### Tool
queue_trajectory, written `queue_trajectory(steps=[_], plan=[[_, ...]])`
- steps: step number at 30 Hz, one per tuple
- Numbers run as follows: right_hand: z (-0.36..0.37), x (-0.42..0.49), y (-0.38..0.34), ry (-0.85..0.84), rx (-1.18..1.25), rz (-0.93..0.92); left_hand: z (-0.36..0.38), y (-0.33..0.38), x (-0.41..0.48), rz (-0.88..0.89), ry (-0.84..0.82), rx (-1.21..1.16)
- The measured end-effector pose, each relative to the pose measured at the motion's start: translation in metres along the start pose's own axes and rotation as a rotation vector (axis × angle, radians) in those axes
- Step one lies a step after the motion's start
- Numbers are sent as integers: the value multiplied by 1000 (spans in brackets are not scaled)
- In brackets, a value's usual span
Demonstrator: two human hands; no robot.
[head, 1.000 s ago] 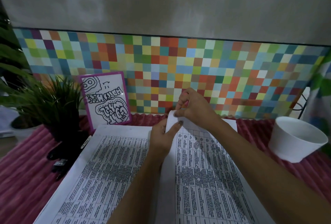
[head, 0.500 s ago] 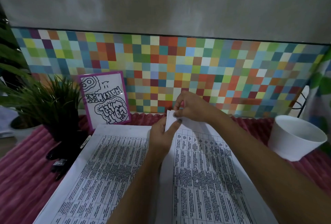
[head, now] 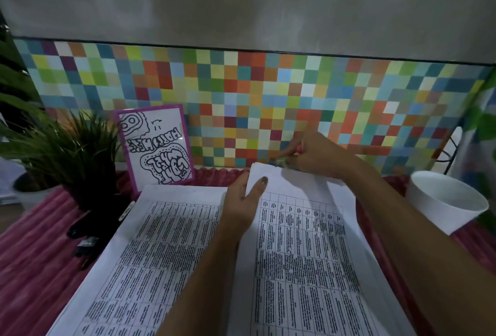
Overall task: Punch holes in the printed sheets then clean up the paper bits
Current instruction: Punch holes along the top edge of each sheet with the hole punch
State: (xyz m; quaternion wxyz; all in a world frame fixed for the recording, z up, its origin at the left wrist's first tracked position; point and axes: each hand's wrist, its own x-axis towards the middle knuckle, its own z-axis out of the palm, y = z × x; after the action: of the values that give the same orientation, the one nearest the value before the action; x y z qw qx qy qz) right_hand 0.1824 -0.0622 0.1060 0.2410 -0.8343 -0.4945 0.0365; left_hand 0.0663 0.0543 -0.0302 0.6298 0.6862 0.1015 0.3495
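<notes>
The white printed sheet of tables (head: 303, 268) lay on the ribbed pink cloth (head: 35, 260), long axis running away from you toward the multicoloured tiled wall (head: 241, 94). Your left hand (head: 245, 198) pinched its far left corner, thumb on top. Your right hand (head: 316, 157) curled at its far edge round a small blurred greenish item (head: 285, 163). A second printed sheet (head: 161, 241) lay alongside, left; a white round tub (head: 445, 201) stood right

1. Two piles of printed sheets: the left pile (head: 161, 255) and the right pile (head: 308, 268).
2. Two hands: the left hand (head: 241, 201) and the right hand (head: 314, 156).
3. One white tub (head: 434, 209).
4. One purple-framed drawing (head: 157, 145).
5. One grassy plant (head: 69, 153) in a dark pot.
</notes>
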Motion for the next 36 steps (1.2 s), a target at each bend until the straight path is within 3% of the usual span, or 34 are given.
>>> queue_trajectory(steps=[4, 9, 18, 24, 32, 34, 36], plan=[[30, 2, 2, -33, -98, 39, 2, 0, 0, 4, -6, 22], [38, -4, -8, 84, -12, -6, 5, 5, 0, 49, 9, 20], [35, 4, -18, 97, 112, -93, 7, -2, 0, 75, -15, 79], [35, 12, -17, -8, 275, -43, 4, -1, 1, 100, -41, 71], [37, 22, -7, 24, 236, -10, 6, -2, -2, -8, -53, 46], [33, 21, -7, 121, 322, -7, 6, -2, -3, -7, -43, 36], [23, 22, -8, 398, 618, 28, 6, 0, -4, -12, -43, 26]])
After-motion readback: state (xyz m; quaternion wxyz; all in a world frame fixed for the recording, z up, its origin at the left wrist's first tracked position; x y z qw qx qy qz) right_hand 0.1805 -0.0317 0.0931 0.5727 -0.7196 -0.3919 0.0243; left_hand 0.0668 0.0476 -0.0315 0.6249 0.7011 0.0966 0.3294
